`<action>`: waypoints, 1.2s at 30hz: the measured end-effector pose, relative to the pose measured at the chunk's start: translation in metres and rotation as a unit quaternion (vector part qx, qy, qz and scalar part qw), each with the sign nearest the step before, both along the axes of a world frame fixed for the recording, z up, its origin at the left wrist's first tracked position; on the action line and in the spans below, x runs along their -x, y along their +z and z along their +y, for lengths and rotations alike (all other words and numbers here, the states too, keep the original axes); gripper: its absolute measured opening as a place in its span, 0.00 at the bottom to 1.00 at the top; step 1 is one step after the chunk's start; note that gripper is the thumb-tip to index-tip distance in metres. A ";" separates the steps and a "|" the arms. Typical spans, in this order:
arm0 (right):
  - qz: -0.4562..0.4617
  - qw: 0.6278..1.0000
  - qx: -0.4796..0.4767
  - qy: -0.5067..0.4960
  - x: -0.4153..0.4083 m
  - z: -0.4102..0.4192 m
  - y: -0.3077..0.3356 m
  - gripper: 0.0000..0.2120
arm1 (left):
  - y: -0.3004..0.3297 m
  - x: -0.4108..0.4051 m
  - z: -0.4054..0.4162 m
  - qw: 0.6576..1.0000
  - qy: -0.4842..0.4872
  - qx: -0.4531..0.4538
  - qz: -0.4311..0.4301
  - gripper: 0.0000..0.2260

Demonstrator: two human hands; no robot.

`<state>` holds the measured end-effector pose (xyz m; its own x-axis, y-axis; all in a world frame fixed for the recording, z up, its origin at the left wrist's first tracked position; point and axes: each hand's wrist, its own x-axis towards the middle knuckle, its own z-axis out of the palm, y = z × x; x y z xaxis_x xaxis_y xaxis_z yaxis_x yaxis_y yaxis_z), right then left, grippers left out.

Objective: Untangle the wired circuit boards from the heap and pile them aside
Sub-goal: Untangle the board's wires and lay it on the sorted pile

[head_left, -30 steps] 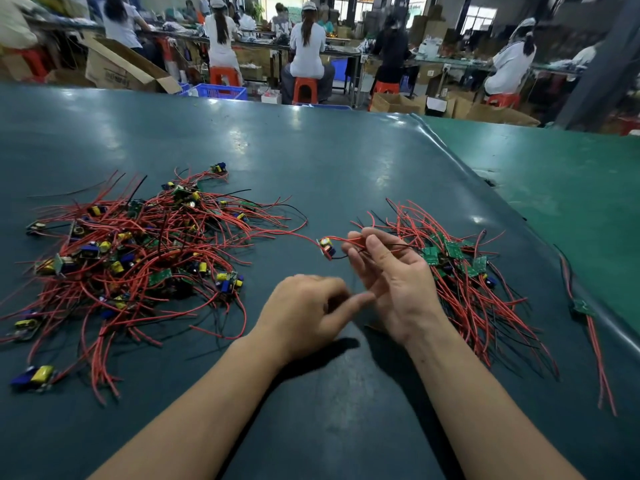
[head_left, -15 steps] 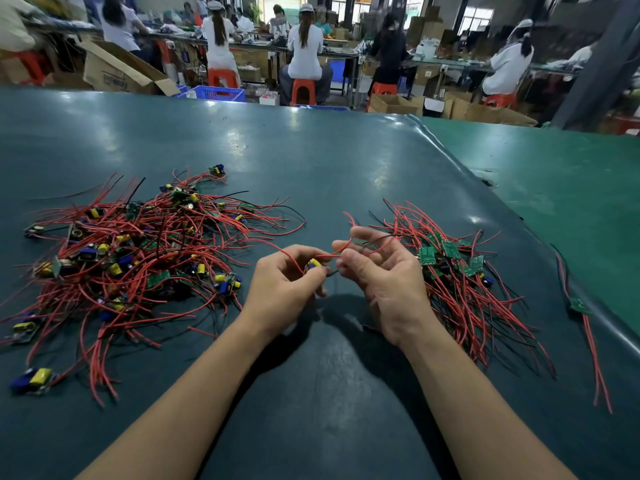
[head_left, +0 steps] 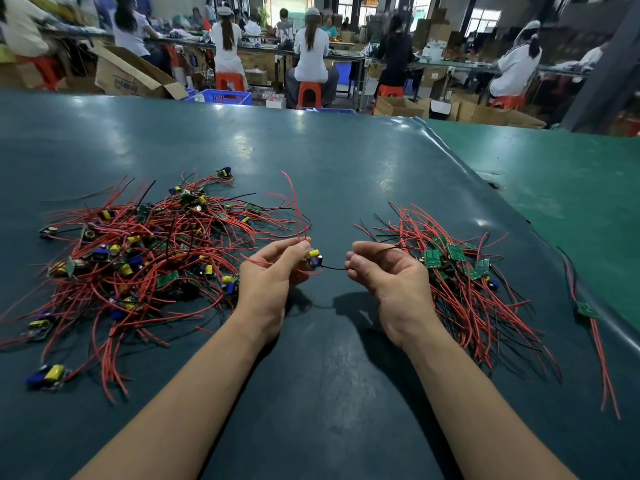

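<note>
Tangled red-wired heap [head_left: 138, 258] left, sorted pile [head_left: 464, 282] right

1. I'm looking at an electronics assembly workshop, a factory floor.
2. My table [head_left: 346, 161] is covered in dark green matting and carries a heap of wired circuit boards [head_left: 138, 258].
3. Behind it, workers [head_left: 311, 46] sit on orange stools [head_left: 308, 93] along long workbenches [head_left: 346, 57].
4. Cardboard boxes [head_left: 128, 77] and a blue crate [head_left: 227, 97] stand on the floor.
</note>
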<state>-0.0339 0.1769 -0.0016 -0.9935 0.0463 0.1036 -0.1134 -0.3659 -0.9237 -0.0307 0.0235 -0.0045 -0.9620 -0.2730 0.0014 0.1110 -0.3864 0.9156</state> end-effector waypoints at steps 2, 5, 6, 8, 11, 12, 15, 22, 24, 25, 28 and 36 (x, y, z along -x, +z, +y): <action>0.007 1.000 -0.009 0.000 0.000 0.002 -0.001 0.09 | 0.001 -0.001 0.000 1.000 -0.010 -0.012 0.005 0.05; 0.011 0.997 -0.056 0.042 -0.002 0.000 -0.003 0.09 | 0.000 -0.004 0.001 0.999 -0.026 0.034 0.023 0.01; 0.009 0.995 -0.077 0.066 -0.003 -0.001 -0.004 0.09 | -0.001 -0.005 0.001 0.998 -0.032 0.053 0.029 0.01; 0.012 0.987 -0.133 0.091 -0.006 -0.004 -0.006 0.09 | -0.003 -0.006 0.002 0.993 -0.044 0.103 0.042 0.01; 0.007 0.990 -0.127 0.068 -0.007 -0.007 -0.006 0.08 | -0.004 -0.008 0.004 0.986 -0.046 0.146 0.064 0.01; -0.006 0.994 -0.094 0.059 -0.007 -0.008 -0.004 0.07 | -0.005 -0.009 0.004 0.986 -0.049 0.144 0.073 0.01; -0.046 0.998 0.000 0.041 -0.004 -0.006 0.000 0.08 | -0.006 -0.012 0.005 0.975 -0.079 0.172 0.112 0.08; -0.039 0.998 -0.021 0.054 -0.006 -0.007 -0.001 0.08 | -0.007 -0.016 0.004 0.917 -0.093 0.332 0.203 0.17; -0.036 0.995 -0.028 0.086 -0.007 -0.007 -0.001 0.15 | -0.009 -0.014 0.002 0.913 -0.093 0.346 0.196 0.21; -0.039 0.993 -0.027 0.104 -0.007 -0.006 -0.001 0.19 | -0.009 -0.013 0.001 0.913 -0.089 0.352 0.186 0.23; -0.054 0.989 -0.017 0.135 -0.006 -0.002 0.002 0.26 | -0.011 -0.011 0.002 0.919 -0.056 0.359 0.151 0.25; -0.068 0.990 -0.011 0.125 -0.007 -0.008 0.004 0.11 | -0.002 -0.014 0.003 0.971 -0.048 0.204 0.114 0.07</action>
